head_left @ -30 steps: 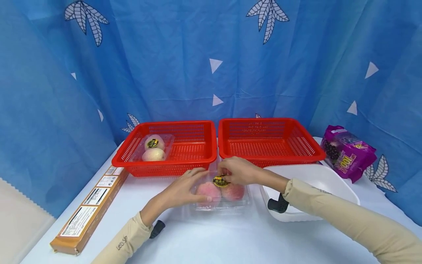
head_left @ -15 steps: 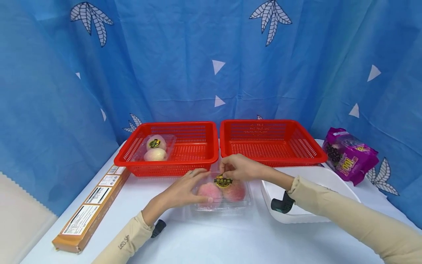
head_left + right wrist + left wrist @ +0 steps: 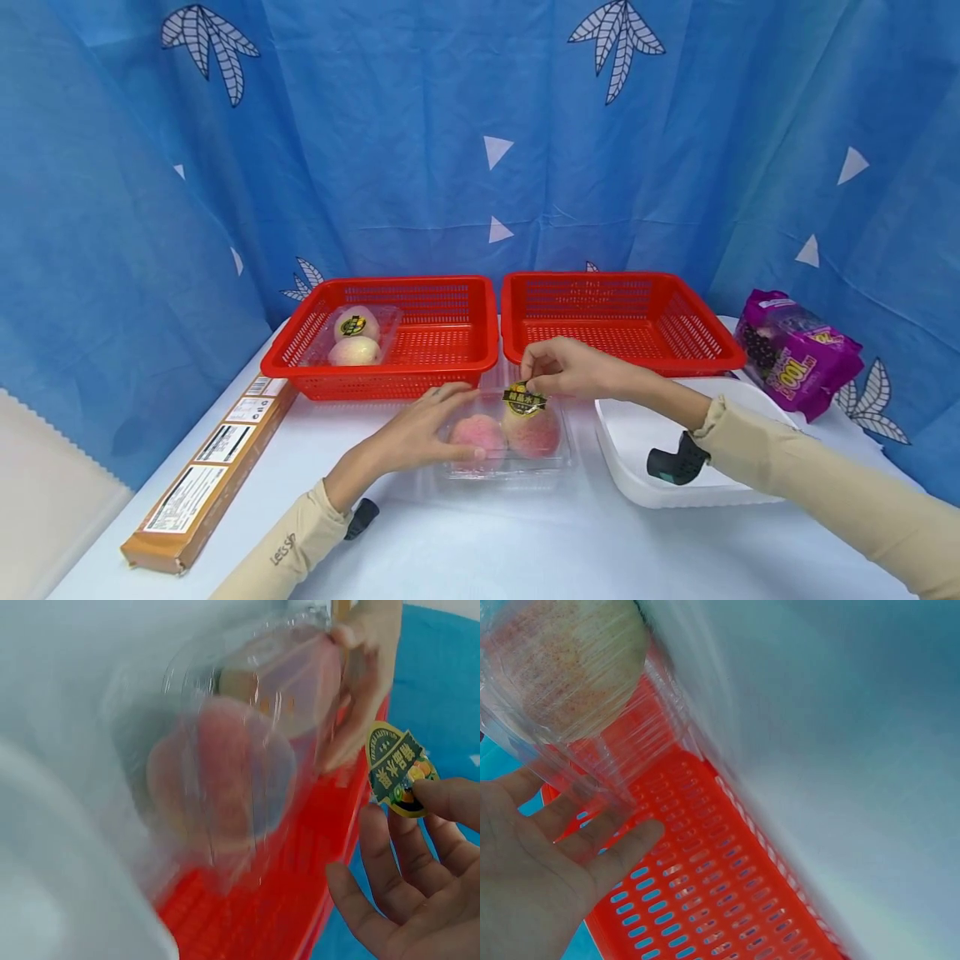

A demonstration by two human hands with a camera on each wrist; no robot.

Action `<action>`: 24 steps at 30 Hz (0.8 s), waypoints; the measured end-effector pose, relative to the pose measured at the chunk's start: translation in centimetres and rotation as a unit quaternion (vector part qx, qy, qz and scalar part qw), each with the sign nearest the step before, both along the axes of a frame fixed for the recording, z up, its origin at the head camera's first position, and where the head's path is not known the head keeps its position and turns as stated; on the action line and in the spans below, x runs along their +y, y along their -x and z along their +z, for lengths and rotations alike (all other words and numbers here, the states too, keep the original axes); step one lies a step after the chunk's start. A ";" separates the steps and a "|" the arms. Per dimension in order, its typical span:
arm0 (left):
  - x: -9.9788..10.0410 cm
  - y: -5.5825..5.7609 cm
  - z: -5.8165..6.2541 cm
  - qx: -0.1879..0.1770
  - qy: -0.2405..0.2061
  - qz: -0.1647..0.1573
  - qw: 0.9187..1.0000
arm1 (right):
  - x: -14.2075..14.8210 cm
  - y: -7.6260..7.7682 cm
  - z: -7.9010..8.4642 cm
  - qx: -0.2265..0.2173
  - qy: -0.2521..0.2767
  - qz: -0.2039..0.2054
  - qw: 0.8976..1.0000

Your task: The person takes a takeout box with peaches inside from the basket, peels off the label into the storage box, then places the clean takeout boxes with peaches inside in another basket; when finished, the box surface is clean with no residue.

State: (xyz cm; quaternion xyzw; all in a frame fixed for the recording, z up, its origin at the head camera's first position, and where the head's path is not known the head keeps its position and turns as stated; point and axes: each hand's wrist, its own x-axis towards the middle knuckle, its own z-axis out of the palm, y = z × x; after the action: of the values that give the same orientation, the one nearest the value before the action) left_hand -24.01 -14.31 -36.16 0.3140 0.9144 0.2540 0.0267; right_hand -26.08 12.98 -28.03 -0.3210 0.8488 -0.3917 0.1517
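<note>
Black-and-yellow, the sticker (image 3: 396, 771) sits pinched in the fingers of the right hand (image 3: 576, 372), above the clear box (image 3: 517, 468), whose long axis runs crosswise below them to the nearer left hand (image 3: 411, 435), its spread fingers touching it.

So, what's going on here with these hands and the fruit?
A person's left hand rests against a clear plastic box holding two round pink-and-yellow fruits on the white table. Their right hand pinches a round black-and-gold sticker, which looks free of the box. Behind, a red slotted plastic basket holds another clear box with two pale fruits.
</note>
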 end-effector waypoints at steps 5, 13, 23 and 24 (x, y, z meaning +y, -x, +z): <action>0.0 0.0 0.0 0.001 -0.001 -0.001 1.000 | 2.1 0.4 0.5 -0.002 -0.013 -0.005 1.000; 0.0 0.0 0.0 -0.004 0.000 0.003 1.000 | 5.2 1.0 0.1 -0.037 -0.050 0.017 0.998; 0.0 0.1 0.1 -0.008 -0.001 0.004 1.000 | 8.7 1.5 0.4 -0.148 -0.133 0.038 0.979; -0.1 0.1 0.0 -0.008 0.000 0.004 1.000 | 9.1 1.6 0.4 -0.159 -0.136 0.037 0.977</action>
State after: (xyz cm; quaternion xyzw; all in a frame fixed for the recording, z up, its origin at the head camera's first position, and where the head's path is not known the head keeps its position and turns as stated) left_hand -24.16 -14.36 -36.11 0.3080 0.9156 0.2565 0.0325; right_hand -27.67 22.05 -27.67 -0.2621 0.8468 -0.3127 0.3412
